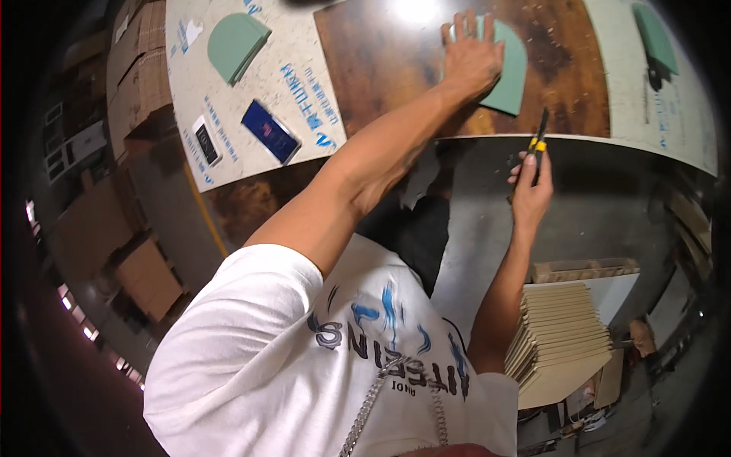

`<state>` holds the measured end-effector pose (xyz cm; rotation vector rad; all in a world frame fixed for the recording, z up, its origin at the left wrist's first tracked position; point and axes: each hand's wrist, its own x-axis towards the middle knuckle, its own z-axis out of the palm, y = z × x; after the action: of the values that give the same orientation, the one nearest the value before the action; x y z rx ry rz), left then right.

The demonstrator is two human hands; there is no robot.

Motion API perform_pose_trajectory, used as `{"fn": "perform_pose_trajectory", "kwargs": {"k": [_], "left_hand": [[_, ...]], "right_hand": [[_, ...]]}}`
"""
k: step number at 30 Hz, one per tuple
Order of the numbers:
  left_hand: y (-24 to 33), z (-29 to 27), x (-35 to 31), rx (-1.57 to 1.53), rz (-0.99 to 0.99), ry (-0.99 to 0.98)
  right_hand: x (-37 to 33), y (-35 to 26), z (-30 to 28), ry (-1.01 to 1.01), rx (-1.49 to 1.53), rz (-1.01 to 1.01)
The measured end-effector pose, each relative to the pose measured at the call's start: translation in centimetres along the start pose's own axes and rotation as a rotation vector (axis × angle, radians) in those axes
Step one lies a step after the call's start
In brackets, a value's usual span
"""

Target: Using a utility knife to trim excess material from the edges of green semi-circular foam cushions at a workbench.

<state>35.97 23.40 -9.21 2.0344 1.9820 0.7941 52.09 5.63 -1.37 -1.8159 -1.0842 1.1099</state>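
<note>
My left hand [474, 61] lies flat with its fingers spread on a green arch-shaped piece [512, 76], which rests on a brown, stained board [381, 72]. The hand covers part of the green piece. Held in front of the table's near edge, my right hand [532, 192] is closed around a utility knife [541, 143] with a dark and yellow body. Its blade end points away from me, toward the board, and is apart from the green piece.
Stacked green arch-shaped pieces [234, 47], a dark blue rectangular box [270, 131] and a small black-and-white item [206, 143] lie on the table's left. Another green piece [655, 38] is far right. Tan boards [563, 346] are stacked at lower right; cardboard [148, 278] stands left.
</note>
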Motion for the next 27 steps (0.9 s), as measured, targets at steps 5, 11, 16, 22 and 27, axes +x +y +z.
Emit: {"fn": "perform_pose_trajectory", "kwargs": {"k": [5,11,16,22,27], "left_hand": [[1.4,-1.4,0.4,0.115,0.0,-0.159],[0.6,-2.4,1.4,0.205,0.04,-0.123],[1.1,-2.3,1.1,0.137,0.076,-0.031],[1.1,-1.7,1.3,0.139,0.093,-0.015],[0.6,-1.1,1.1,0.135,0.099,0.043]], "right_hand": [[0.6,1.5,0.8,0.008,0.097,0.064],[-0.3,-0.6,1.6,-0.217,0.668,0.272],[-0.5,-0.1,1.0,-0.245,0.641,0.223],[0.4,1.9,0.5,-0.039,-0.133,-0.222],[0.1,3.8,0.7,0.144,-0.642,-0.463]]}}
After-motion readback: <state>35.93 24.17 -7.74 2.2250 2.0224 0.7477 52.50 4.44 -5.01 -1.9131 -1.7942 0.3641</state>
